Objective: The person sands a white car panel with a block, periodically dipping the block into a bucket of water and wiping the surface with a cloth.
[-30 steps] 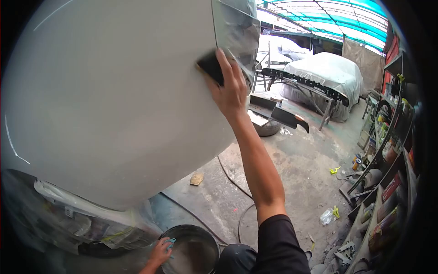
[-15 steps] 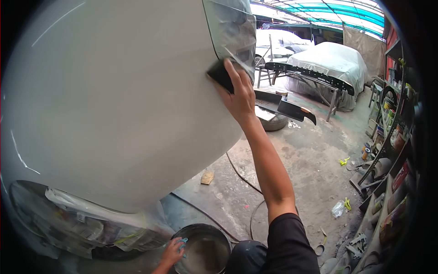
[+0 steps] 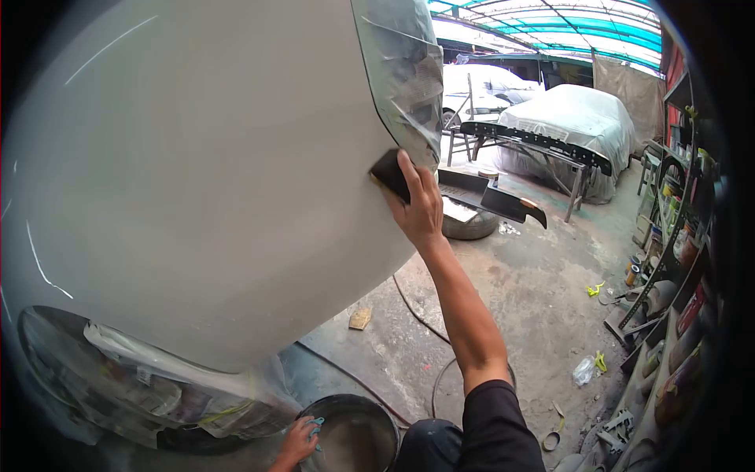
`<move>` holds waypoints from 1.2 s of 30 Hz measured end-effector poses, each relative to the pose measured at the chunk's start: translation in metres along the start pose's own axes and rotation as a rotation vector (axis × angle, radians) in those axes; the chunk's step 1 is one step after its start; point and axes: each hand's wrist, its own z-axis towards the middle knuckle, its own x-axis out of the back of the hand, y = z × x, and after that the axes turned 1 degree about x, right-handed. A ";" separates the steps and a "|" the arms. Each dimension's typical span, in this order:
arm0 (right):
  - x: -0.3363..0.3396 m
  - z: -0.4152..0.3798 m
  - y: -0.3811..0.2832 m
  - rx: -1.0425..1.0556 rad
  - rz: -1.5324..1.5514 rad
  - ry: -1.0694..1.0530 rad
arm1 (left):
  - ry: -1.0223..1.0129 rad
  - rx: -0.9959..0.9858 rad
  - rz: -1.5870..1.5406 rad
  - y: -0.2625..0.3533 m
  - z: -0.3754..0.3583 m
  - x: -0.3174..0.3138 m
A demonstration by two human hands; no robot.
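A dark sanding block (image 3: 391,175) lies flat against the grey car panel (image 3: 228,181), close to its right-hand edge. My right hand (image 3: 421,200) is wrapped round the block, arm stretched out and up. Beside it, masking plastic (image 3: 405,71) covers the area past the panel's dark edge line. Low in view, my left hand (image 3: 297,442) is closed at the left rim of a black bucket (image 3: 393,417), gripping a small teal item (image 3: 317,425) whose kind I cannot tell. Murky liquid shows inside the bucket.
Masked lamp area (image 3: 165,385) sits below the panel. A hose (image 3: 358,381) crosses the concrete floor. Behind are a bumper part (image 3: 503,200) on a tyre (image 3: 472,226), a black strip on a stand (image 3: 543,143) and a covered car (image 3: 570,118). Cluttered shelves (image 3: 668,228) line the right.
My right hand and the sanding block have moved down along the panel's right edge. The left hand stays at the bucket rim. The view has shifted slightly.
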 end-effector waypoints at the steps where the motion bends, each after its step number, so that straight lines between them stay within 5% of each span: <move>1: -0.004 0.021 -0.010 0.012 -0.025 0.031 | 0.011 -0.006 -0.001 -0.004 -0.002 -0.001; 3: -0.013 0.081 -0.034 0.030 -0.080 0.092 | 0.000 -0.002 0.006 -0.003 -0.003 0.001; 9: -0.013 0.036 -0.031 -0.036 -0.020 0.062 | -0.016 0.021 0.016 -0.002 -0.004 0.003; 13: -0.023 0.093 -0.040 -0.034 -0.068 0.143 | -0.030 0.057 -0.005 0.003 -0.001 0.003; 28: -0.010 0.038 -0.020 -0.014 -0.055 0.027 | -0.024 0.096 0.052 0.008 -0.003 0.003; 32: -0.017 0.080 -0.031 -0.050 -0.112 0.057 | -0.011 0.048 0.048 0.007 0.000 0.006; 36: 0.005 0.023 -0.001 -0.055 -0.066 -0.038 | -0.016 0.042 0.038 0.009 -0.004 0.006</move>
